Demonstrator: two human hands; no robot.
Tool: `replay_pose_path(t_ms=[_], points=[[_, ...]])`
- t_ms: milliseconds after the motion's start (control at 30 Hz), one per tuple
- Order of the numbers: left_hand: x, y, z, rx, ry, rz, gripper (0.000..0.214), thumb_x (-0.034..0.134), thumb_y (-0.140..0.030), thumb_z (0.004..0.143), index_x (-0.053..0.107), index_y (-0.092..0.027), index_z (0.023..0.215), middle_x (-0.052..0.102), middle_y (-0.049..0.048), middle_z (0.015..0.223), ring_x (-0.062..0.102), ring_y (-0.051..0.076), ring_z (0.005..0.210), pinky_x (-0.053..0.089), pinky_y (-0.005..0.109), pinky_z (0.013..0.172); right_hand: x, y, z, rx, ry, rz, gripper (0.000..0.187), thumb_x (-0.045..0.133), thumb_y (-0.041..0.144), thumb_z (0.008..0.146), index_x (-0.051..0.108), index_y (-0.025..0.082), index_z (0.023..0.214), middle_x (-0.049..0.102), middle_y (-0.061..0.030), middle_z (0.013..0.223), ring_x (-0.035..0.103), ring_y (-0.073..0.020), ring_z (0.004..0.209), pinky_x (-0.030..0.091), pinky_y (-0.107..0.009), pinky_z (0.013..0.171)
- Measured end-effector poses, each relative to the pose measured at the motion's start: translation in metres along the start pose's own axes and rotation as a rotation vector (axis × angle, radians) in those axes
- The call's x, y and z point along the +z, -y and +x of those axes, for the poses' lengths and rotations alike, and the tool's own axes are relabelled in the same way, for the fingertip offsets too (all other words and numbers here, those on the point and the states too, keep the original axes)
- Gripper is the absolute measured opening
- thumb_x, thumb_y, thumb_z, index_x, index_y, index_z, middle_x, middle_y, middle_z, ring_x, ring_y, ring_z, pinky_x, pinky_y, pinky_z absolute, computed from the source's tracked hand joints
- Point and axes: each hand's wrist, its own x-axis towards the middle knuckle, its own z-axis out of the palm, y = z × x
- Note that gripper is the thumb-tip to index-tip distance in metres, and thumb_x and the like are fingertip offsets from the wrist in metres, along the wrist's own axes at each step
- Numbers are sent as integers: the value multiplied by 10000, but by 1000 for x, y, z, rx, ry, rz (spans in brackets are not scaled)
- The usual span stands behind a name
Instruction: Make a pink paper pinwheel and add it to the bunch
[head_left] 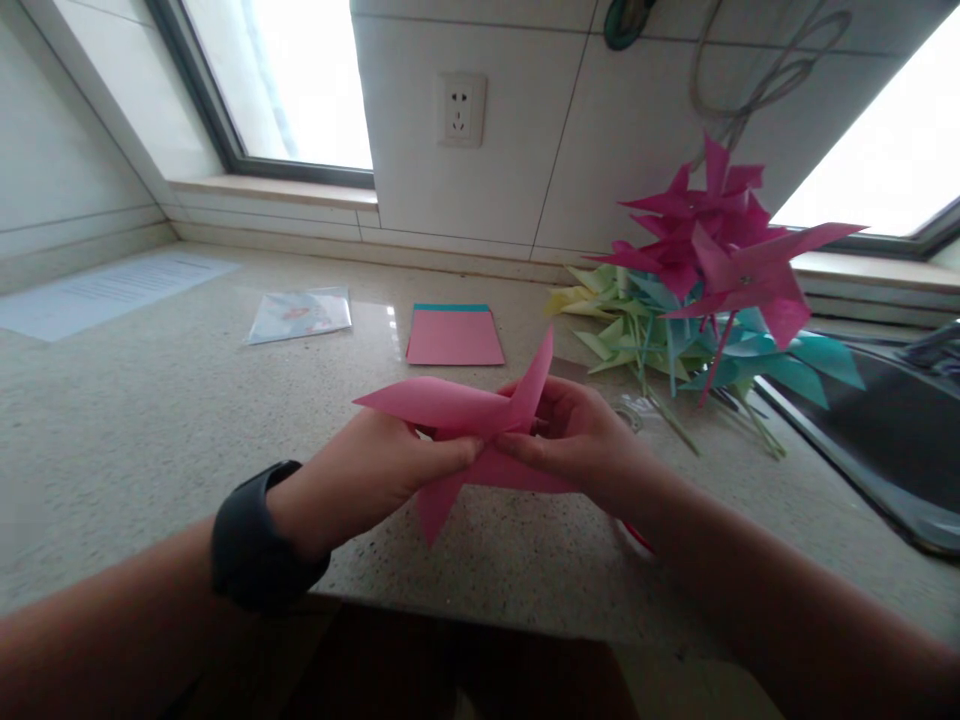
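Observation:
A pink paper pinwheel is held between both hands above the counter, its pointed blades sticking out up, left and down. My left hand pinches it from the left, thumb pressed near its centre. From the right, my right hand grips the same paper, its thumb meeting the left one at the middle; the other fingers are curled partly behind it. What lies behind the centre is hidden. Part of a red stick or cord shows under my right wrist. Behind the hands lies a stack of pink and blue square paper.
Finished pinwheels in pink, blue and pale green lie heaped at the right, beside a dark sink. A clear packet and a printed sheet rest at the left. A roll of clear tape sits behind my right hand.

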Motion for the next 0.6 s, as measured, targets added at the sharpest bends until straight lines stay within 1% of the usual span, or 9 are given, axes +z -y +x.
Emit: replay_pose_path(t_ms=[167, 333, 433, 533, 600], points=[[1, 0, 0, 5, -12, 44, 212, 697, -303, 840, 759, -211, 1020, 782, 48, 985, 704, 235, 919, 554, 367, 833, 3, -4, -1, 40, 13, 84, 293, 829, 208, 682, 695, 198, 942, 744, -13, 867, 691, -146, 719, 537, -259, 640], [3, -2, -3, -25, -20, 63, 253, 702, -282, 836, 744, -205, 1073, 782, 42, 995, 703, 228, 905, 547, 359, 820, 4, -8, -1, 29, 6, 56, 256, 785, 171, 704, 698, 190, 944, 712, 10, 805, 663, -126, 685, 506, -237, 612], [3, -3, -4, -22, -23, 59, 251, 704, -274, 840, 741, -214, 1080, 780, 25, 1000, 699, 214, 904, 537, 343, 827, 5, -7, -1, 49, 23, 101, 276, 786, 140, 683, 690, 186, 937, 718, 12, 808, 671, -128, 703, 513, -239, 638], [2, -4, -2, -7, -9, 57, 207, 697, -291, 853, 745, -205, 1035, 777, 24, 985, 693, 210, 908, 531, 330, 816, 5, -4, 0, 50, 24, 129, 280, 817, 180, 670, 687, 187, 918, 734, 2, 814, 686, -147, 716, 537, -266, 662], [1, -5, 1, 9, 0, 64, 220, 687, -304, 861, 732, -195, 1046, 770, 35, 995, 690, 206, 892, 533, 320, 776, 4, -3, 1, 49, -3, 113, 292, 836, 220, 667, 692, 187, 919, 747, -13, 839, 694, -161, 729, 549, -286, 673]])
